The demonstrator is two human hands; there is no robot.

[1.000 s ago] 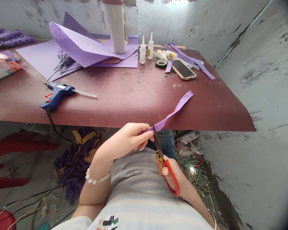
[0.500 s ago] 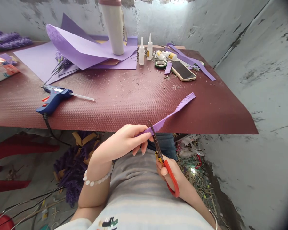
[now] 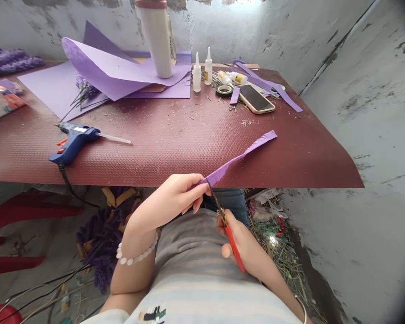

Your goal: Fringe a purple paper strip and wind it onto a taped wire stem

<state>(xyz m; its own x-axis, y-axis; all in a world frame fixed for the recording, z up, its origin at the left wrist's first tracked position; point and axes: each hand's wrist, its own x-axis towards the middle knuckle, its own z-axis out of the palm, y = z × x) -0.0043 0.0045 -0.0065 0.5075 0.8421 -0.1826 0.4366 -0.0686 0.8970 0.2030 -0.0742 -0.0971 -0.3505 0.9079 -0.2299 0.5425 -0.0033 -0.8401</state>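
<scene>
A purple paper strip [image 3: 238,159] with a finely snipped, fringed edge stretches up to the right over the table's front edge. Its near end is pinched between the thumb and fingers of my left hand [image 3: 175,195]. My right hand [image 3: 236,234] is wrapped around the red handles of a pair of scissors [image 3: 218,202]. The dark blades point up and meet the strip's edge just beside my left fingertips. Part of the handles is hidden by my right fingers.
On the brown table [image 3: 148,148] lie a blue glue gun [image 3: 74,141], purple sheets [image 3: 121,76], a tumbler [image 3: 157,40], small bottles [image 3: 196,76], green tape [image 3: 224,91] and a phone [image 3: 256,99]. Purple flower bunches [image 3: 104,247] and cables are below.
The scissors have turned edge-on and moved slightly left along the strip, their blades now closer together. My left hand still pinches the strip, barely shifted.
</scene>
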